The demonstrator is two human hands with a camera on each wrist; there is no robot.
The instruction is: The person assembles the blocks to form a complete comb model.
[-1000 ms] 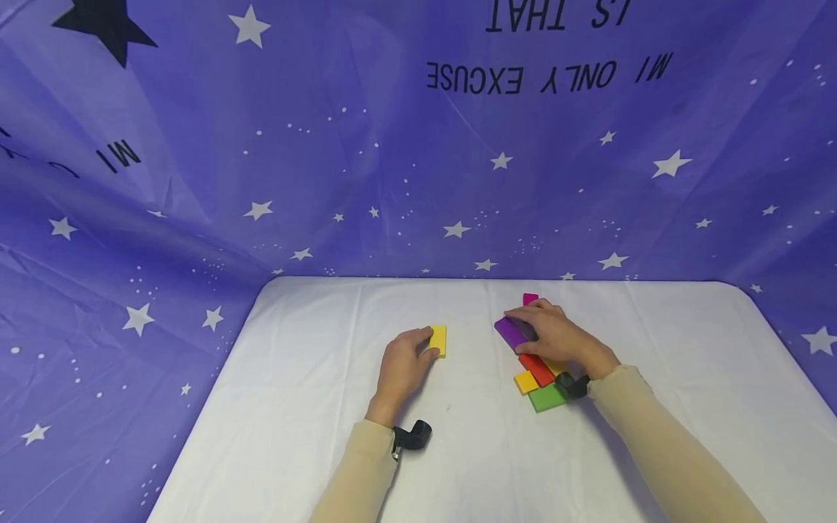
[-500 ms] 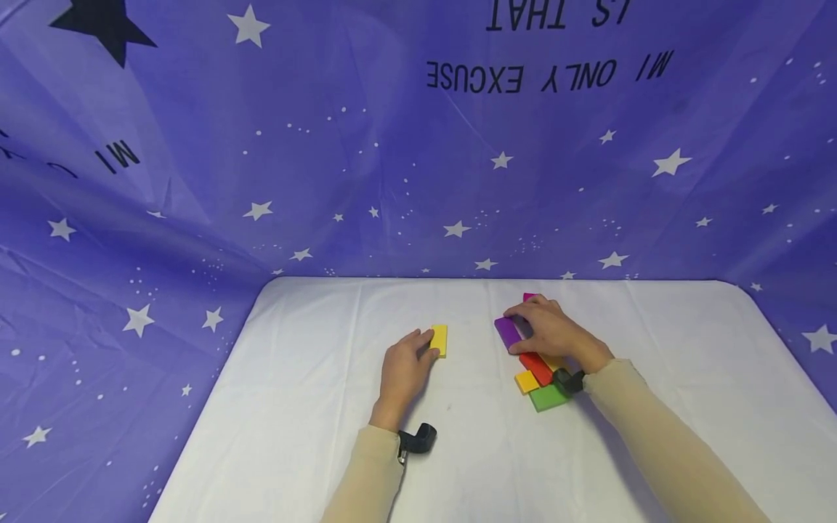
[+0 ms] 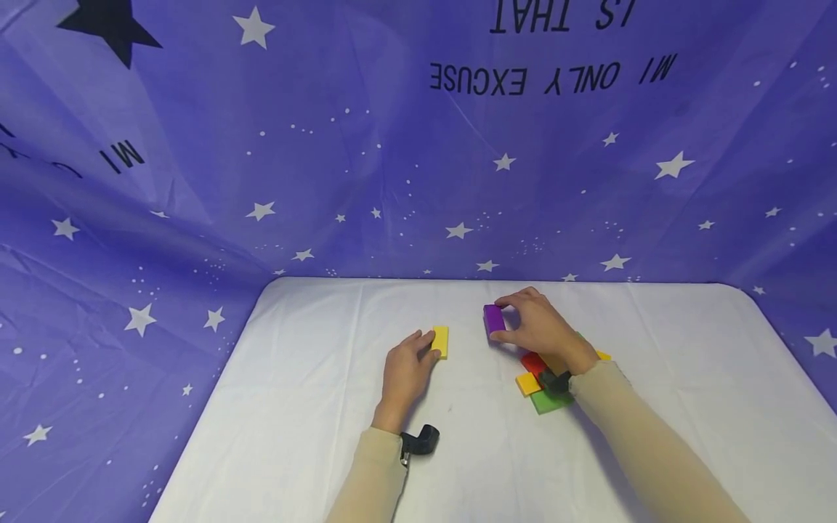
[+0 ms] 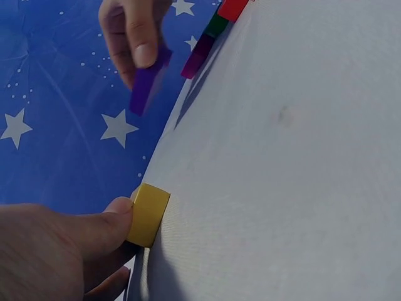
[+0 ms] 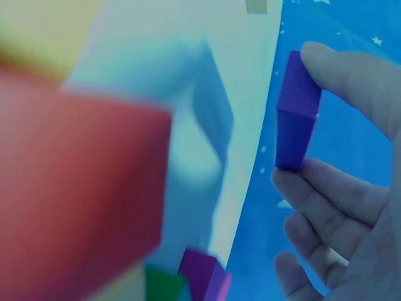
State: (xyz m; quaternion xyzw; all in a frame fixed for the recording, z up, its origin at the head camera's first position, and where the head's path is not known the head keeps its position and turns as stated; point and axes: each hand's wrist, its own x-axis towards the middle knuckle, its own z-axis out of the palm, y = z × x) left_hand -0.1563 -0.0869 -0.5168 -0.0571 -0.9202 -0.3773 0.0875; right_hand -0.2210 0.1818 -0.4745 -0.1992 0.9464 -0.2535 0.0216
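Note:
Near the table's middle, my left hand (image 3: pixel 405 370) pinches a yellow block (image 3: pixel 441 342) between thumb and fingers. That yellow block (image 4: pixel 148 215) rests on the cloth in the left wrist view. My right hand (image 3: pixel 541 325) holds a purple block (image 3: pixel 494 322) by its two ends, thumb against fingertips. In the right wrist view the purple block (image 5: pixel 298 110) is raised, with a shadow on the cloth apart from it. Under the right wrist lies a group of blocks: a red block (image 3: pixel 532 362), a small orange-yellow block (image 3: pixel 528 383) and a green block (image 3: pixel 551 402), partly hidden by the arm.
A white cloth covers the table (image 3: pixel 314 363). A purple-blue curtain (image 3: pixel 366 145) with stars and lettering hangs behind it. One magenta block (image 4: pixel 197 58) shows in the left wrist view. A blurred red block (image 5: pixel 81 188) fills much of the right wrist view.
My right hand has lifted the purple block off the group and carried it left and slightly away, turning it more upright. The left hand stays nearly still on the yellow block.

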